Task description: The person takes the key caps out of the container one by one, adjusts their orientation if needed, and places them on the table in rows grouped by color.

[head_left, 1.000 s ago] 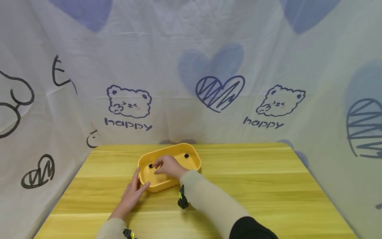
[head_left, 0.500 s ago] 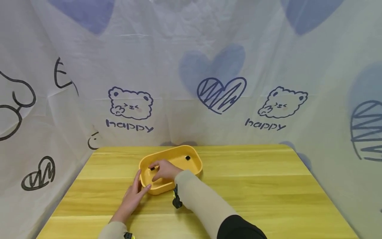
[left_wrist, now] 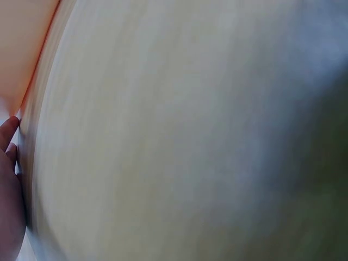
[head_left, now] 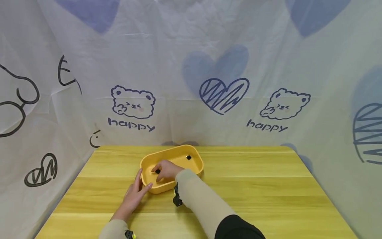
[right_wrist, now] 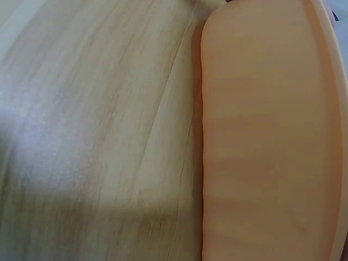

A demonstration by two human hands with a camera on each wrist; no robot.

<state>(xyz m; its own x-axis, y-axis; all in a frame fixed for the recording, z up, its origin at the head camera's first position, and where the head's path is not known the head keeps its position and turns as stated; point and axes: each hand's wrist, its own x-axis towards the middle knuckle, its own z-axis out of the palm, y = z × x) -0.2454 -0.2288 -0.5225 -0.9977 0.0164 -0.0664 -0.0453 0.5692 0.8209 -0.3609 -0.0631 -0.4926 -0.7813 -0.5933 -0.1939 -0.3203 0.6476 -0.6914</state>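
In the head view, a yellow tray [head_left: 171,150] with rounded corners lies on the wooden table. My left hand [head_left: 133,197] rests on its near left corner, fingers along the left end and thumb on the front rim. My right hand [head_left: 167,170] reaches inside the left half, index finger and thumb spread apart. A small black cube [head_left: 158,171] lies between them, close to the index finger; whether they touch is unclear. Another black cube [head_left: 188,157] sits at the tray's right end. The right wrist view mostly shows the tray's outer wall [right_wrist: 266,136]. Left fingers [left_wrist: 8,133] peek in at the left wrist view's edge.
The wooden tabletop [head_left: 253,186] stretches right of the tray and in front of it. A pale curtain [head_left: 179,113] printed with hearts and bears hangs behind the table and along both sides.
The black cube by my right hand has shifted right and slightly nearer within the tray. The right fingers first reached out over it, then drew back. My left hand stays on the tray's corner.
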